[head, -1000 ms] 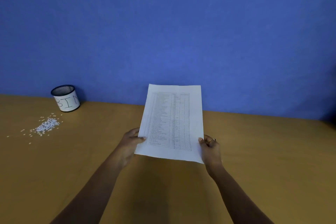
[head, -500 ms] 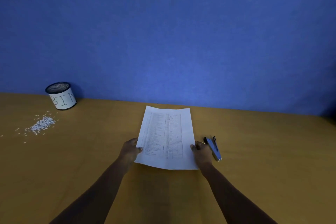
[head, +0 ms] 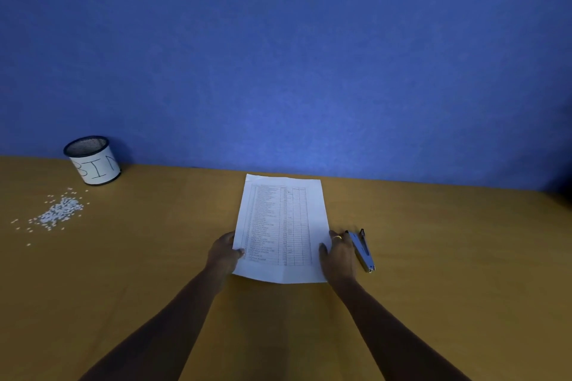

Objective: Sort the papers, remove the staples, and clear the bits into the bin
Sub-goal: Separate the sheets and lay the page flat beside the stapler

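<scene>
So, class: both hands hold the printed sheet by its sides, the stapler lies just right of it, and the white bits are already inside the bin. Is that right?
Not quite. The head view shows the bits scattered on the table in front of the bin, not inside it. The rest stands: the left hand and right hand hold the sheet by its sides, and the stapler lies just right of it.

White papers (head: pixel 280 226), blue wall (head: pixel 278 56), mustard table (head: pixel 154 257), black-rimmed bin (head: pixel 93 161)

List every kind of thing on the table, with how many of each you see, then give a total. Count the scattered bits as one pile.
Printed papers: 1 sheaf
Staple remover: 1
Mesh bin: 1
Pile of paper bits: 1
Total: 4
</scene>
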